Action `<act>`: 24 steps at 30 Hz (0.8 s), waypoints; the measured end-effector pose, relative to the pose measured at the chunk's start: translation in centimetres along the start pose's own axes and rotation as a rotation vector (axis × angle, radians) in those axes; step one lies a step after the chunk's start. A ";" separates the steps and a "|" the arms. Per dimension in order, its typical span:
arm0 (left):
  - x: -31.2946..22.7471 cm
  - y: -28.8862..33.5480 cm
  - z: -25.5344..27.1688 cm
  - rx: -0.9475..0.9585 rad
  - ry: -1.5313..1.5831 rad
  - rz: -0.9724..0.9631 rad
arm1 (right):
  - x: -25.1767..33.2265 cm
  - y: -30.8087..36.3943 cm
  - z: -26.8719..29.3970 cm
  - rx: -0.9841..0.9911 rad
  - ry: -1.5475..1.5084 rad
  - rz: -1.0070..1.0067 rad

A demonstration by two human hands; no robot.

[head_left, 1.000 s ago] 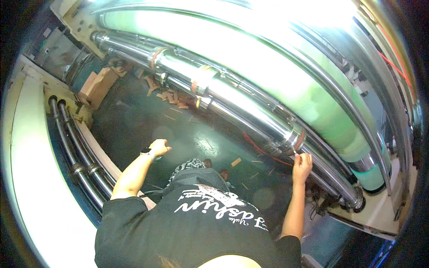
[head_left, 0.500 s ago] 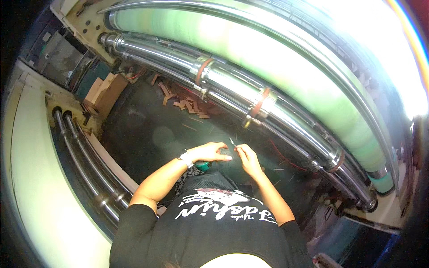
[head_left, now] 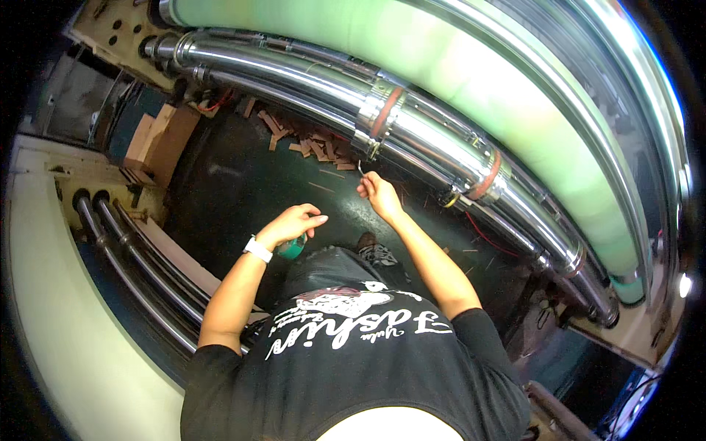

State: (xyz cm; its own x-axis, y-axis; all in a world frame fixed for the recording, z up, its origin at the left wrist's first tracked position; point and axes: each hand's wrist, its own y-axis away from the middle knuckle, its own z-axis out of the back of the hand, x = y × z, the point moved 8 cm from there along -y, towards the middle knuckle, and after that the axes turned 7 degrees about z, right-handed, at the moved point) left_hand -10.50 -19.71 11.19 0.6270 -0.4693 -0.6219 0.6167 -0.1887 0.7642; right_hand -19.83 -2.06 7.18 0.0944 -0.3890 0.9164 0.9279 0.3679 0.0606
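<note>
My left hand [head_left: 296,224], with a white band on its wrist, is left of centre over the dark floor. Its fingers curl around a green roll [head_left: 292,248] that looks like tape; the hand partly hides it. Farther ahead and to the right, my right hand [head_left: 380,194] is closed on a thin silvery tool [head_left: 360,168], whose exact kind is too small to make out. The tool points up just short of the metal roller shaft [head_left: 434,136], near one of its reddish-brown rings [head_left: 387,112].
Beyond the shaft runs a large pale green cylinder [head_left: 471,81]. Cardboard scraps [head_left: 318,149] lie on the floor near a cardboard box [head_left: 163,140]. Metal rods [head_left: 140,261] and a pale curved roller [head_left: 59,309] are at my left. A red cable [head_left: 485,237] lies at right.
My right hand has moved forward and left with the tool, toward the ringed shaft. My left hand has shifted left and forward along with the green roll. The view has also shifted.
</note>
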 end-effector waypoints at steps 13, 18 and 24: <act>2.5 -4.4 12.4 0.093 -0.149 0.023 | -5.5 -4.3 -2.6 -0.292 0.413 0.073; 0.0 -5.6 18.4 0.117 -0.311 0.055 | -4.9 -3.2 -2.6 -0.510 0.432 0.077; 2.6 -7.3 23.9 0.147 -0.509 0.088 | -4.6 -2.1 -3.8 -0.705 0.408 0.031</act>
State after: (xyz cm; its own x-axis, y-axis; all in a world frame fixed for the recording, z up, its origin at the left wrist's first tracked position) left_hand -24.77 -40.12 8.11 0.3404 -0.8411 -0.4204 0.4761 -0.2315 0.8484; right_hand -20.79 -4.28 1.31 0.1214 -0.7142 0.6894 0.9190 -0.1816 -0.3500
